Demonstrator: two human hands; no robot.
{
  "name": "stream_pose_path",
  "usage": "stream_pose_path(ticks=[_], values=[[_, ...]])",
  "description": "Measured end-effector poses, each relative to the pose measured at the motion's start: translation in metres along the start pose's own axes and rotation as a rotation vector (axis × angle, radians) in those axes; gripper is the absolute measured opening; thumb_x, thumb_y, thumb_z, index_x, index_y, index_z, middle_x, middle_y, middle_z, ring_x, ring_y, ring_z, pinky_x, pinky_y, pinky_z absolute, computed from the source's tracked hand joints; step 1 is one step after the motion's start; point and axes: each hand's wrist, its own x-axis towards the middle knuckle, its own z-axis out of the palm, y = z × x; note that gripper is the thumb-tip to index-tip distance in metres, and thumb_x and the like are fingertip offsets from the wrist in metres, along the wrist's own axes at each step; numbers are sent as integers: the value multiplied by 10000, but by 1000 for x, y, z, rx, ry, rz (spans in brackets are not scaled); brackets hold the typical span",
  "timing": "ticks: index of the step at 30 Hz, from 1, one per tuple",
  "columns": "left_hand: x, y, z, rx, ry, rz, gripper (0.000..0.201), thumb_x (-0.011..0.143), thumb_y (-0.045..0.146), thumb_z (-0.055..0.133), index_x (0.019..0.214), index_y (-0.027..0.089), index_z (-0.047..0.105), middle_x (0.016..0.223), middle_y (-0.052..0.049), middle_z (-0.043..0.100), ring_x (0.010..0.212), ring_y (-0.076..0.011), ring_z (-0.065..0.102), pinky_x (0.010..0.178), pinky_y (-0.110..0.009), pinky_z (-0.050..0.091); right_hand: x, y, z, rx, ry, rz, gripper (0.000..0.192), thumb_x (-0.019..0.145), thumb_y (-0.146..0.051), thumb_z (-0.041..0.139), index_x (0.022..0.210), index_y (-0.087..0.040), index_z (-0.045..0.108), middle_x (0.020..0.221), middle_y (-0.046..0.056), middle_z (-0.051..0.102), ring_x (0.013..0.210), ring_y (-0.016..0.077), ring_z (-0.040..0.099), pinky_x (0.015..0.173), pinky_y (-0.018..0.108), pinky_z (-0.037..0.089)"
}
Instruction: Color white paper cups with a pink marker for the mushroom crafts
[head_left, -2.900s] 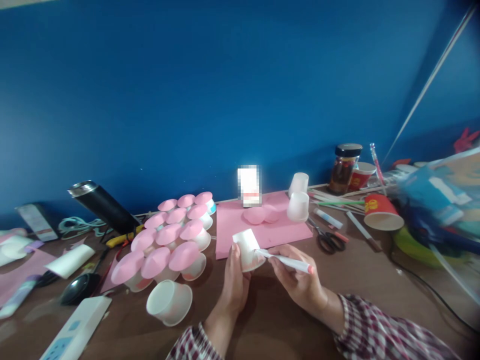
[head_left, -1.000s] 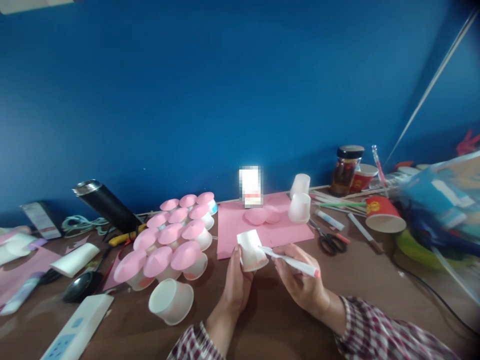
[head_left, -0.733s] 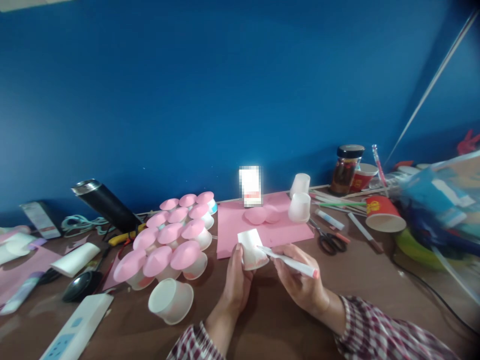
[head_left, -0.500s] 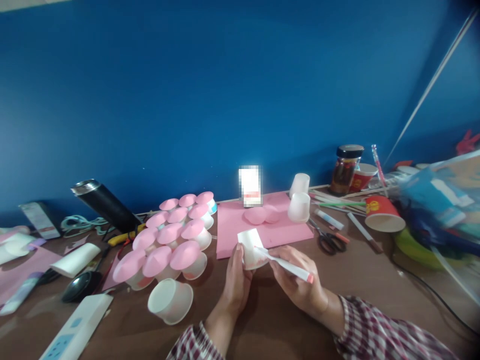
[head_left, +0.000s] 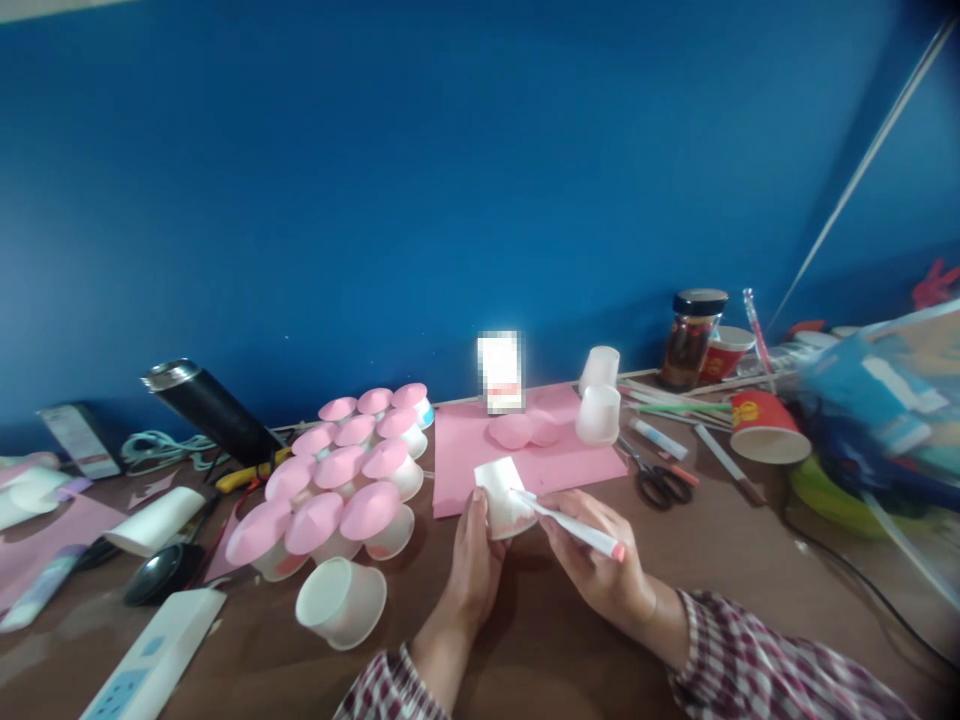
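Left hand (head_left: 471,565) holds a white paper cup (head_left: 504,497) (tilted); right hand (head_left: 600,570) presses a marker (head_left: 571,524) against it.

Dim, soft daylight; blue wall (head_left: 450,180) brighter toward upper right; faint sheen on counter (head_left: 540,650); weak shadows under hands; whole frame soft, slightly blurred; right-edge clutter (head_left: 877,410) badly smeared; wide-angle bending at edges; dark vignette in right corners; white card (head_left: 499,372) pixelated.
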Motion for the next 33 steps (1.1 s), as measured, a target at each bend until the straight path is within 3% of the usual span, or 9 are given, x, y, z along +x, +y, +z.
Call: stream_pose_path(ticks=[4, 12, 20, 33], values=[[0, -1, -3, 14, 22, -13, 343, 858, 467, 618, 1063, 196, 659, 1157, -77, 689, 1198, -285, 567, 1049, -439, 408, 0, -1, 0, 16, -2, -12, 130, 946, -171, 525, 1013, -185, 635, 836, 64, 717, 708, 187, 683, 669, 291, 551], [-1, 2, 2, 19, -25, 35, 297, 873, 453, 608, 994, 188, 666, 1066, -63, 720, 1123, -262, 617, 1044, -422, 409, 5, -5, -1, -17, 12, -55, 152, 973, -208, 492, 995, -186, 640, 827, 69, 728, 703, 192, 697, 663, 295, 569], [-3, 2, 2, 22, -43, 28, 336, 898, 449, 575, 1080, 176, 651, 1136, -83, 710, 1136, -262, 614, 1048, -422, 409, 2, -2, 0, -2, -1, -4, 136, 935, -144, 538, 1019, -192, 633, 836, 60, 725, 721, 193, 695, 676, 299, 570], [-2, 0, 0, 58, -29, 54, 318, 874, 456, 604, 999, 175, 683, 1068, -71, 718, 1094, -249, 622, 1009, -395, 429, 2, -2, 0, -14, 1, 11, 119, 944, -165, 531, 1011, -194, 624, 820, 67, 726, 712, 197, 698, 667, 307, 578]])
